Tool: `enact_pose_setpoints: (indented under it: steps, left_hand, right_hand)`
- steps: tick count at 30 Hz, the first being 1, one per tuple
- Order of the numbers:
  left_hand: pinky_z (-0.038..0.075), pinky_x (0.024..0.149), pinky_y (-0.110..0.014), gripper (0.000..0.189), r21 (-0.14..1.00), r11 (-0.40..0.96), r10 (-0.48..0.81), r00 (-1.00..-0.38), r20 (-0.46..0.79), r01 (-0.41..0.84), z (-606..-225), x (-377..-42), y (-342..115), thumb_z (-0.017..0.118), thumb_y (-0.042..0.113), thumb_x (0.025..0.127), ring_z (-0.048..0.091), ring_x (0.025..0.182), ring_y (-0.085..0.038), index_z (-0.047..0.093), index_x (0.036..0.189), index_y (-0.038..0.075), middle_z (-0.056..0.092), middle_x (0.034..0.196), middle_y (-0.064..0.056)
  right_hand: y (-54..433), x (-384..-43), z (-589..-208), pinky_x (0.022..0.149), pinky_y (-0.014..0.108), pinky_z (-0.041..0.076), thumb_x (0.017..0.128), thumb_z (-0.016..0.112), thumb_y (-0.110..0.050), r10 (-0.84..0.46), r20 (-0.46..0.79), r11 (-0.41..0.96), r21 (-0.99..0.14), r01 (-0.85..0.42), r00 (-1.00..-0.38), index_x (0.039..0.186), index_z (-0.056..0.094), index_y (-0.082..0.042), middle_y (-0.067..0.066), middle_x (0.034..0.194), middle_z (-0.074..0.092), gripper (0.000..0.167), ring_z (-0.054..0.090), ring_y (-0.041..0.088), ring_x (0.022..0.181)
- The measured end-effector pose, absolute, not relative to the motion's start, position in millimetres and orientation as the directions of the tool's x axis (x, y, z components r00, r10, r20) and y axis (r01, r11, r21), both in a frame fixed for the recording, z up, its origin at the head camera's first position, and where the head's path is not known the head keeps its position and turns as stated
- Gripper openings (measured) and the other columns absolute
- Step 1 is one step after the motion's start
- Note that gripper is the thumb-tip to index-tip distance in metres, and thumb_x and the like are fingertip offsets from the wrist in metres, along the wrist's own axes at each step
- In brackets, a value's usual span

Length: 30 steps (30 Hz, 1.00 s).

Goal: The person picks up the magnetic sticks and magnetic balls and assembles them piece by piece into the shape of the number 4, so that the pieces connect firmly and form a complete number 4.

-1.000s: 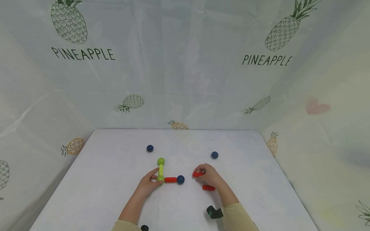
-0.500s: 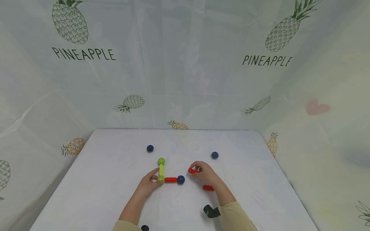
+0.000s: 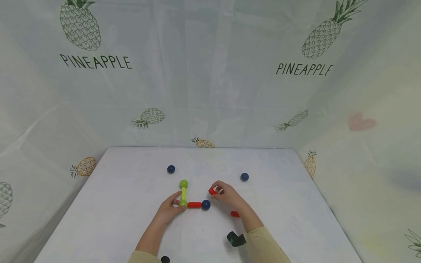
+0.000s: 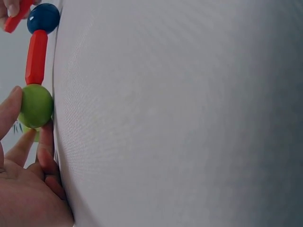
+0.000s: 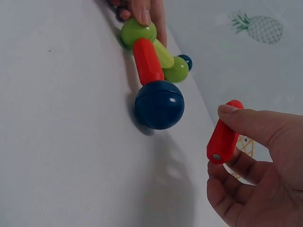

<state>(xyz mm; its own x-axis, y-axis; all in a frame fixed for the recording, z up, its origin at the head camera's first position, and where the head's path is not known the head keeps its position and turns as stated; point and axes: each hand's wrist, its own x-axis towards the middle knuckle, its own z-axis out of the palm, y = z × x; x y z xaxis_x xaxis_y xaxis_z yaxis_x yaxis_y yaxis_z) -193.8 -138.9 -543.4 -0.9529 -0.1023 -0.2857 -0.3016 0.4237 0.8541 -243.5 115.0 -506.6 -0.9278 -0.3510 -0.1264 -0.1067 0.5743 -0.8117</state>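
An L-shaped build of magnetic pieces lies on the white table. At its corner is a green ball (image 4: 36, 106), pinched by my left hand (image 3: 169, 209) between thumb and fingers. A yellow-green rod (image 3: 183, 194) runs back from it to another green ball (image 3: 184, 183). To the right, a red rod (image 3: 194, 205) joins the corner to a blue ball (image 5: 159, 105). My right hand (image 3: 227, 196) pinches a loose red magnetic rod (image 5: 223, 135) between thumb and fingers, raised behind and right of that blue ball. A metal tip shows at the loose rod's end.
Two loose blue balls sit farther back, one at left (image 3: 171, 169) and one at right (image 3: 245, 177). Another red rod (image 3: 235, 214) lies partly behind the right forearm. A dark angled device (image 3: 236, 239) shows at the right sleeve. Pineapple-print cloth (image 3: 210, 80) encloses the table's back and sides.
My right hand has moved left and slightly away from me with the red rod, and its forearm now covers more of the rod on the table. The left hand and the build have stayed put.
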Motion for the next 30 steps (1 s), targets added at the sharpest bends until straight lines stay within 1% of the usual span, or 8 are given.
enact_pose_setpoints:
  steps: [3,11,19,25,30]
  left_hand:
    - [0.036,0.067,-0.032,0.069,0.854,0.429,-0.098,-0.955,-0.279,-0.294,-543.7,-193.7,-139.4,0.079,0.018,0.082,0.047,0.086,-0.023,0.049,0.143,0.009,0.059,0.099,-0.004]
    - [0.034,0.067,-0.032,0.069,0.864,0.42,-0.089,-0.961,-0.263,-0.276,-543.3,-193.3,-139.5,0.079,0.016,0.081,0.045,0.085,-0.022,0.049,0.143,0.008,0.06,0.099,-0.004]
    - [0.035,0.067,-0.032,0.069,0.861,0.43,-0.091,-0.961,-0.259,-0.273,-541.9,-192.3,-138.8,0.079,0.015,0.081,0.046,0.086,-0.022,0.049,0.142,0.008,0.06,0.099,-0.004]
    - [0.036,0.068,-0.032,0.07,0.858,0.432,-0.095,-0.96,-0.263,-0.278,-542.4,-192.1,-138.9,0.079,0.018,0.081,0.046,0.087,-0.023,0.049,0.143,0.008,0.06,0.1,-0.004]
    - [0.037,0.069,-0.034,0.07,0.847,0.443,-0.101,-0.955,-0.278,-0.293,-543.2,-193.7,-139.3,0.079,0.02,0.081,0.048,0.089,-0.023,0.048,0.143,0.009,0.06,0.1,-0.004]
  right_hand:
    - [112.1,-245.5,-505.8,0.071,0.032,0.048,0.088,0.073,-0.012,-0.352,-0.133,0.569,-0.816,-0.099,-0.926,0.11,0.062,-0.015,0.002,0.091,0.056,0.025,0.053,0.021,0.084]
    - [105.7,-252.1,-505.2,0.075,0.033,0.051,0.091,0.069,-0.014,-0.362,-0.144,0.551,-0.83,-0.087,-0.921,0.116,0.058,-0.012,0.003,0.096,0.058,0.028,0.056,0.021,0.088]
    - [97.9,-254.8,-505.1,0.077,0.033,0.052,0.093,0.067,-0.013,-0.339,-0.165,0.546,-0.836,-0.051,-0.926,0.124,0.054,-0.011,0.004,0.1,0.057,0.033,0.057,0.022,0.091]
    - [93.8,-255.7,-506.6,0.076,0.034,0.053,0.093,0.066,-0.011,-0.336,-0.151,0.538,-0.841,-0.058,-0.93,0.127,0.055,-0.01,0.005,0.098,0.058,0.036,0.058,0.022,0.088]
    - [90.9,-256.1,-507.5,0.075,0.034,0.053,0.094,0.064,-0.011,-0.329,-0.151,0.55,-0.833,-0.059,-0.932,0.128,0.057,-0.011,0.006,0.1,0.058,0.035,0.058,0.021,0.087]
